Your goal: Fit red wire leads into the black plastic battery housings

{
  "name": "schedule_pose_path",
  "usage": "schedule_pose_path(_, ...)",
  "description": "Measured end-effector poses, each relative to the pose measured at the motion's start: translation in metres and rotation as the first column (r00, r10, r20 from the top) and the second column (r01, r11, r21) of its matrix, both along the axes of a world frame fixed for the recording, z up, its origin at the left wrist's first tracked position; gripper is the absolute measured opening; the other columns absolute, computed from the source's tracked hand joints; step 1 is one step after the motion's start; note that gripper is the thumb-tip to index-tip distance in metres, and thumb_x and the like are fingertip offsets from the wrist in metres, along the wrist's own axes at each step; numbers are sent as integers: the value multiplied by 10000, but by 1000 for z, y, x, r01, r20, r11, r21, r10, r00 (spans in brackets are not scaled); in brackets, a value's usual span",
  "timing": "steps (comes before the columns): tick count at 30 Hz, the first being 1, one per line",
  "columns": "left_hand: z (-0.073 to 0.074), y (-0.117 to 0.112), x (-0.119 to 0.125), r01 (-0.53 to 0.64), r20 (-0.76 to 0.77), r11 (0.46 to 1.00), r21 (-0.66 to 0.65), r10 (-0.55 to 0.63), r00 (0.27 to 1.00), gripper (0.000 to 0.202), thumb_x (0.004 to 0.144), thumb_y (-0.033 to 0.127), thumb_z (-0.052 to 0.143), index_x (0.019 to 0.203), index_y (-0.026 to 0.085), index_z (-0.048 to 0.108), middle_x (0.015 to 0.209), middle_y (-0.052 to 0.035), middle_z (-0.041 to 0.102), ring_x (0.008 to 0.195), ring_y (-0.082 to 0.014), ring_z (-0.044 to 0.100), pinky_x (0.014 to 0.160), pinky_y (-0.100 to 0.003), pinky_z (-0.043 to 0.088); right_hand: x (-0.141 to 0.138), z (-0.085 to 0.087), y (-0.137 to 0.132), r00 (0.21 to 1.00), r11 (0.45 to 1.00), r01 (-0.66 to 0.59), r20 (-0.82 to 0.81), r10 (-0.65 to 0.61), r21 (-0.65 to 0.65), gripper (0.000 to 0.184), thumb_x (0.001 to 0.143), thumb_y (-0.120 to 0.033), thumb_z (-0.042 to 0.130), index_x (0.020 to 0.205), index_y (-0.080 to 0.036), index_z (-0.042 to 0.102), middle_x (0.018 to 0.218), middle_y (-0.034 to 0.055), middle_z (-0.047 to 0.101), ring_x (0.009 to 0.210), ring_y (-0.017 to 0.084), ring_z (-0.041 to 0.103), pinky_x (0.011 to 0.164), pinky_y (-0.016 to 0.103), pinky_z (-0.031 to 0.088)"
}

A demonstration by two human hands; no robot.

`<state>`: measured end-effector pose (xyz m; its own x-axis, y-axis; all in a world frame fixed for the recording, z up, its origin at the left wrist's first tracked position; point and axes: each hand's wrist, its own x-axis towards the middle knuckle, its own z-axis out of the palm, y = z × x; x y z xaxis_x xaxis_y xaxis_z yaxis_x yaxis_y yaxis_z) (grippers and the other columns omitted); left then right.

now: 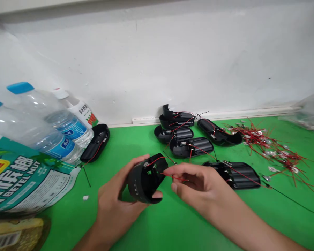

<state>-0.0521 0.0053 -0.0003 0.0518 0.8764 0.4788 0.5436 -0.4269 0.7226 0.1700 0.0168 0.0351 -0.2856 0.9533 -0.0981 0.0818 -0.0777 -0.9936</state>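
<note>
A black plastic housing [138, 184] with a rounded, cup-like end sits in my left hand [117, 195], fingers and thumb wrapped around its sides. It is tilted so its hollow inside faces right. A red wire runs along its upper edge. Just to the right, my right hand [196, 181] pinches a thin red wire [176, 177] between thumb and fingertips, its end pointing at the housing's opening. Behind and under the right hand lies another black housing [244, 176] with red and black wires, partly hidden by the hand.
Several wired black housings [191, 146] lie near the wall, one more [95, 143] by the bottles. A tangle of red wires with metal tabs [267, 143] spreads at right, near a plastic bag [310, 111]. Clear bottles [65, 129] and a teal snack bag [28, 181] crowd the left.
</note>
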Motion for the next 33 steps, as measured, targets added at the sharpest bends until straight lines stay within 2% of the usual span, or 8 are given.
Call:
schedule_pose_path(4, 5, -3, 7, -30, 102, 998, 48, 25, 994, 636, 844, 571, 893, 1394, 383, 637, 1322, 37, 767, 1120, -184, 788, 940, -246, 658, -7, -5, -14, 979, 991, 65, -186, -85, -114, 376, 901, -430, 799, 1191, -194, 825, 961, 87, 771, 862, 186, 717, 760, 278, 588)
schedule_pose_path(7, 6, -5, 11, -30, 144, 997, 71, 19, 989, 661, 805, 485, 949, 1376, 352, 643, 1331, 34, 763, 1146, -157, 777, 976, -194, 628, -12, -11, -22, 961, 994, 61, -262, -84, -95, 331, 940, -407, 787, 1206, -217, 837, 986, 91, 773, 869, 183, 724, 778, 286, 603)
schedule_pose_path(11, 5, -7, 12, -33, 153, 997, 66, 22, 988, 632, 815, 474, 946, 1362, 346, 657, 1320, 40, 769, 1127, -142, 783, 982, -165, 617, -18, -17, -24, 964, 975, 74, -266, -15, 211, 342, 932, -172, 722, 1244, -254, 838, 923, 55, 737, 835, 155, 710, 758, 254, 600)
schedule_pose_path(16, 5, -10, 13, -43, 174, 999, 33, 37, 984, 606, 791, 478, 953, 1333, 395, 694, 1277, 84, 782, 1085, -119, 789, 944, -144, 624, -19, -11, -28, 998, 822, 61, -51, -39, 566, 755, 883, 47, 614, 1497, -389, 667, 1030, 4, 738, 932, 143, 689, 881, 258, 582)
schedule_pose_path(19, 6, -12, 14, -43, 203, 999, 24, 37, 978, 607, 788, 458, 958, 1334, 401, 697, 1281, 75, 782, 1089, -141, 793, 932, -177, 647, -15, -12, -27, 995, 752, -32, 93, -39, 658, 737, 919, 39, 577, 1550, -340, 613, 1000, 4, 723, 894, 146, 644, 873, 272, 571)
schedule_pose_path(23, 4, -13, 13, -41, 214, 999, -17, 44, 976, 623, 782, 402, 972, 1340, 402, 696, 1293, 53, 778, 1096, -170, 792, 910, -204, 666, -13, -18, -22, 978, 809, -152, 206, 39, 568, 491, 939, -45, 575, 1370, -197, 753, 927, 36, 708, 850, 168, 618, 815, 293, 578)
schedule_pose_path(29, -3, -13, 5, -22, 147, 998, -58, 30, 989, 676, 771, 293, 965, 1369, 415, 674, 1343, 61, 754, 1122, -166, 771, 962, -221, 650, -20, -15, -22, 984, 910, -140, 155, 85, 390, 435, 891, -83, 547, 1242, -133, 799, 1003, 60, 720, 911, 149, 676, 858, 251, 578)
schedule_pose_path(33, 0, -2, 0, 5, 102, 998, -67, 2, 995, 584, 835, 355, 927, 1332, 271, 632, 1314, -37, 764, 1070, -189, 794, 902, -257, 671, -21, -24, -24, 976, 907, -175, 186, 111, 382, 553, 909, -115, 526, 1432, -117, 706, 1075, 97, 693, 1006, 181, 684, 971, 306, 579)
